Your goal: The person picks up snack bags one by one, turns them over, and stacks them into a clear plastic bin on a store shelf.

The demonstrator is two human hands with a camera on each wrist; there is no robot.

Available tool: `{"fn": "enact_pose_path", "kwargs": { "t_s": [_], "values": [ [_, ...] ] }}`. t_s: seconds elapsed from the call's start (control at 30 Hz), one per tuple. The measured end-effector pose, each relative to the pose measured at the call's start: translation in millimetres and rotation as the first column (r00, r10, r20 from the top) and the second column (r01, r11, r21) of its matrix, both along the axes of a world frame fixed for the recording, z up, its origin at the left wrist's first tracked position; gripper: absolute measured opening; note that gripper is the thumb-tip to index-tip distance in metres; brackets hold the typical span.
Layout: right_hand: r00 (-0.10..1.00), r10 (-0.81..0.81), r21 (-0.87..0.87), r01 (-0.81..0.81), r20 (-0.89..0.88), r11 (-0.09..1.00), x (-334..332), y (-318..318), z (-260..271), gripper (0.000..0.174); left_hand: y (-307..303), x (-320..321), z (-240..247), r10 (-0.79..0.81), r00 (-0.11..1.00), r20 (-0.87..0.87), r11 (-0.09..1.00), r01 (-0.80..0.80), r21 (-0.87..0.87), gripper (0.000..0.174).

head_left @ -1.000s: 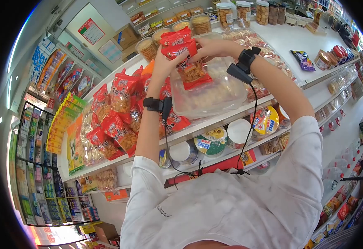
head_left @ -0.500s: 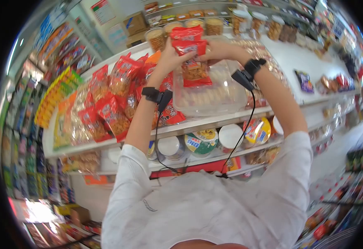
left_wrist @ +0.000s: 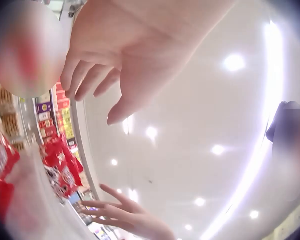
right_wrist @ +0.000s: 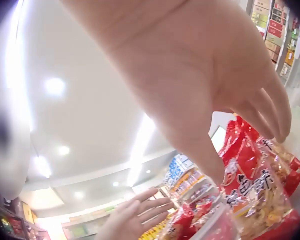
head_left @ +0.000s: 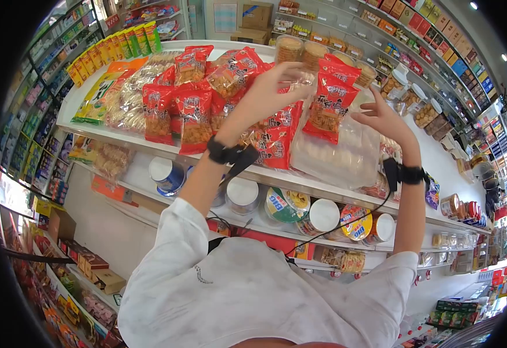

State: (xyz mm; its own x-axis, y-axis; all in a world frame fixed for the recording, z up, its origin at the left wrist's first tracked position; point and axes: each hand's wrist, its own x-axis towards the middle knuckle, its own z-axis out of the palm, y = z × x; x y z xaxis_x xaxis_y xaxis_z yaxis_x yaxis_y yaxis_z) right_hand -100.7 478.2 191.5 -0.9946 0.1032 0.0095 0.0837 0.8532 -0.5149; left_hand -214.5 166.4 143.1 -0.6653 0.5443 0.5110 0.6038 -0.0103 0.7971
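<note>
A red-topped snack bag (head_left: 330, 110) stands on a clear plastic container (head_left: 335, 161), with another red bag (head_left: 341, 69) just behind it. My left hand (head_left: 268, 98) hovers to its left, fingers loosely bent and holding nothing, over the pile of red snack bags (head_left: 195, 119). On the other side, my right hand (head_left: 386, 120) is spread beside the bag. The left wrist view shows both hands apart, with a red bag (left_wrist: 62, 167) between them. In the right wrist view, the thumb and fingers overlap the edge of the bag (right_wrist: 255, 197).
Round tubs of biscuits (head_left: 289, 49) line the back of the counter, and lidded jars (head_left: 394, 84) stand to the right. Flat clear packs (head_left: 134, 93) and yellow packets (head_left: 88, 62) lie at the left. Instant noodle tubs (head_left: 288, 204) fill the shelf below.
Both hands have let go of the red snack bag and drawn apart to either side of it. The head view has swung, so the counter sits differently in the picture.
</note>
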Motion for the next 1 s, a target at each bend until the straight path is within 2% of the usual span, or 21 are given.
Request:
{"fn": "enact_pose_path", "kwargs": {
  "t_s": [0.07,0.1,0.17,0.27,0.3,0.4,0.47,0.5,0.6,0.63,0.7,0.77,0.8,0.83,0.87,0.9,0.93,1.0],
  "values": [
    [0.988,0.020,-0.080,-0.033,-0.152,0.996,25.8,-16.7,7.2,0.101,-25.0,-7.9,-6.6,0.122,0.992,-0.014,0.991,-0.120,0.063,0.072],
    [0.977,0.029,-0.123,-0.057,-0.213,0.991,37.6,-25.2,9.8,0.098,-37.4,-17.6,-9.5,0.251,0.955,-0.154,0.968,-0.249,0.033,0.074],
    [0.952,0.067,-0.190,-0.128,-0.300,0.973,60.4,-48.9,14.9,0.092,-60.6,-37.9,-19.2,0.463,0.780,-0.422,0.866,-0.499,0.029,0.077],
    [0.920,0.170,-0.230,-0.261,-0.352,0.938,85.9,-93.6,13.9,0.086,-80.9,-56.9,-30.1,0.470,0.707,-0.528,0.720,-0.653,-0.234,0.075],
    [0.910,0.217,-0.215,-0.305,-0.354,0.928,90.6,-106.1,11.2,0.085,-84.6,-74.4,-46.3,0.453,0.692,-0.562,0.733,-0.648,-0.208,0.073],
    [0.892,0.290,-0.183,-0.368,-0.347,0.912,93.5,-135.1,-0.4,0.084,-84.4,-72.8,-38.7,0.399,0.683,-0.611,0.760,-0.620,-0.197,0.072],
    [0.905,0.288,-0.217,-0.363,-0.312,0.906,91.3,-149.9,-5.3,0.085,-76.2,-63.0,-27.6,0.465,0.706,-0.534,0.786,-0.607,-0.118,0.070],
    [0.912,0.266,-0.270,-0.354,-0.311,0.895,86.6,-153.1,-10.1,0.088,-70.4,-52.7,-22.6,0.492,0.720,-0.489,0.797,-0.599,-0.082,0.069],
    [0.919,0.129,-0.380,-0.278,-0.372,0.882,65.7,-159.7,-25.8,0.086,-50.0,5.7,6.1,0.466,0.797,-0.384,0.884,-0.434,0.172,0.067],
    [0.922,0.108,-0.418,-0.271,-0.372,0.867,61.6,-161.6,-23.0,0.085,-44.3,19.3,7.8,0.440,0.788,-0.429,0.898,-0.395,0.195,0.073],
    [0.930,0.061,-0.494,-0.247,-0.363,0.833,56.6,-164.7,-19.0,0.082,-34.4,48.7,12.1,0.218,0.906,-0.362,0.975,-0.190,0.112,0.081],
    [0.895,0.072,-0.476,-0.300,-0.440,0.827,50.0,-161.6,-22.7,0.073,-26.6,63.3,9.5,-0.002,0.942,-0.337,0.999,0.015,0.036,0.096],
    [0.875,0.084,-0.460,-0.329,-0.477,0.825,47.5,-156.1,-22.7,0.069,-23.3,63.0,7.5,-0.029,0.964,-0.266,0.996,0.050,0.073,0.098],
    [0.923,0.113,-0.477,-0.292,-0.368,0.829,50.2,-146.5,-15.8,0.056,-23.0,61.0,4.9,-0.058,0.979,-0.194,0.991,0.080,0.110,0.099],
    [0.929,0.121,-0.510,-0.297,-0.350,0.807,51.9,-136.8,-15.4,0.055,-22.1,58.6,2.4,-0.086,0.989,-0.122,0.984,0.103,0.147,0.100],
    [0.933,0.133,-0.542,-0.305,-0.333,0.783,53.0,-127.8,-15.4,0.054,-16.6,51.6,0.3,-0.100,0.994,-0.043,0.956,0.108,0.272,0.097],
    [0.937,0.151,-0.571,-0.315,-0.316,0.758,55.3,-120.8,-14.8,0.054,-13.3,50.1,6.5,-0.143,0.990,0.001,0.961,0.138,0.239,0.094],
    [0.921,0.105,-0.518,-0.302,-0.375,0.801,56.6,-109.0,-10.4,0.056,-8.8,48.1,23.3,-0.211,0.973,0.091,0.965,0.193,0.180,0.090]
  ]
}}
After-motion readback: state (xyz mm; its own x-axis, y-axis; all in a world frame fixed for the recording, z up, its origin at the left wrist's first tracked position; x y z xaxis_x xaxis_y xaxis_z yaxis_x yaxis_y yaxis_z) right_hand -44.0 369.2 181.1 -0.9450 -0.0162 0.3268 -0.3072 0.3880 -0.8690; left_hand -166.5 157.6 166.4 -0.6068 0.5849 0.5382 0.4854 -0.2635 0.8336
